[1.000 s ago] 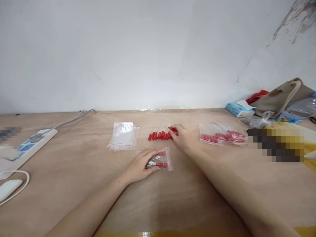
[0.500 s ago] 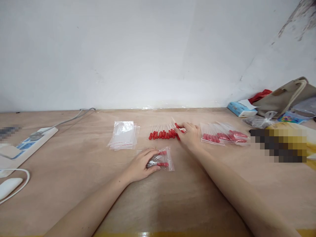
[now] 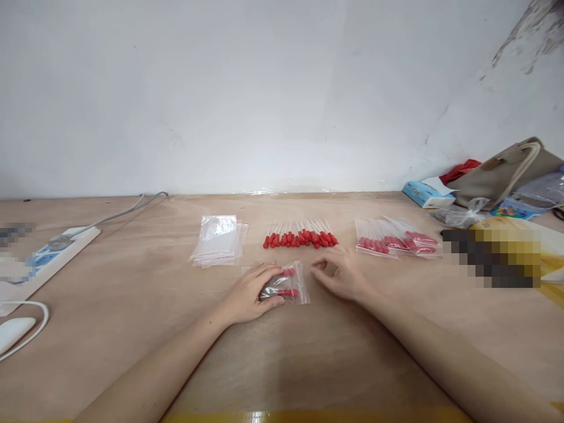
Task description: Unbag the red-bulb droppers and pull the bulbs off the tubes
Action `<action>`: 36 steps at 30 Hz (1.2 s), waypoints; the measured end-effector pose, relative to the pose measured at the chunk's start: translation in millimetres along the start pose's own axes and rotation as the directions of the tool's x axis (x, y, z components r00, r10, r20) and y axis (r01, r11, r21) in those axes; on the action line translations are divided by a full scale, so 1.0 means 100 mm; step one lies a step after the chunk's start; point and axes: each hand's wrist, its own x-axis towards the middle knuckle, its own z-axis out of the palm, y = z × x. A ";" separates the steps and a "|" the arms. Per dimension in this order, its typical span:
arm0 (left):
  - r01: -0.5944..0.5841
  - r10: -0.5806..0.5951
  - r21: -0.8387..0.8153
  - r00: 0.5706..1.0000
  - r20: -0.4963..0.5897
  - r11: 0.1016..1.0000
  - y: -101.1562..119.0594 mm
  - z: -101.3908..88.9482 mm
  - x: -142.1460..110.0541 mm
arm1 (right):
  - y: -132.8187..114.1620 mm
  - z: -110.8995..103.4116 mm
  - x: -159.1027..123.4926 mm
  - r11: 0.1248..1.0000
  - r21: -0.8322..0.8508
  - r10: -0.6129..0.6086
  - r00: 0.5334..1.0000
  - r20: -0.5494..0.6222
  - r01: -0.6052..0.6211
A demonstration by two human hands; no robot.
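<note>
A small clear zip bag [image 3: 301, 282] lies flat in front of me, with two red-bulbed droppers [image 3: 288, 292] inside. My left hand [image 3: 253, 294] rests over its left part, fingers along the far edge and thumb along the near edge, holding it down. Just right of the bag, my right hand [image 3: 341, 275] is curled above the table, thumb and forefinger slightly apart with nothing visible between them. Beyond both hands lies a row of loose droppers [image 3: 299, 238], red bulbs toward me and clear thin stems pointing away.
Flat clear zip bags [image 3: 218, 239] are stacked left of the loose droppers. Filled bags of droppers [image 3: 374, 244] overlap on the right. A power strip [image 3: 66, 258] and white cable lie far left. A blue tissue box [image 3: 427, 192], handbag [image 3: 497, 176] and yellow packaging [image 3: 506, 229] crowd the right.
My right hand has drawn back from the loose droppers toward me, beside the bag. The dropper it touched now lies among the others. My left hand stays on the bag.
</note>
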 end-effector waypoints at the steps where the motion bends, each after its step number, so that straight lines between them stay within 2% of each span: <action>1: 0.000 0.000 0.002 1.000 0.003 1.000 0.00 0.00 0.00 | -0.03 0.00 -0.04 0.998 0.049 -0.037 0.997 0.070 0.033; 5: 0.002 -0.003 0.015 1.000 0.010 1.000 0.01 0.00 0.00 | -0.12 0.04 -0.09 0.982 0.166 -0.130 0.956 0.264 0.088; 8: 0.005 -0.005 0.021 1.000 0.006 1.000 0.02 0.00 -0.01 | -0.15 0.07 -0.07 0.973 0.211 -0.161 0.932 0.324 0.095; 14: -0.002 0.001 0.029 1.000 0.019 1.000 0.02 0.00 0.00 | -0.19 0.16 -0.06 0.962 0.257 -0.172 0.938 0.300 0.095; 21: 0.000 -0.001 0.032 1.000 0.019 0.999 0.03 0.00 -0.01 | -0.22 0.22 -0.08 0.969 0.238 -0.094 0.989 0.115 0.065; 26: 0.007 -0.008 0.042 1.000 0.029 0.999 0.02 0.00 -0.02 | -0.23 0.24 -0.05 0.982 0.172 -0.115 0.973 0.201 0.081; 31: 0.000 -0.002 0.050 0.999 0.036 0.999 -0.01 0.01 -0.02 | -0.22 0.22 -0.03 0.988 0.130 -0.112 0.969 0.220 0.084; 36: -0.013 0.011 0.049 0.999 0.046 0.999 -0.01 0.00 -0.03 | -0.19 0.17 -0.07 0.928 0.372 -0.122 0.958 0.258 0.018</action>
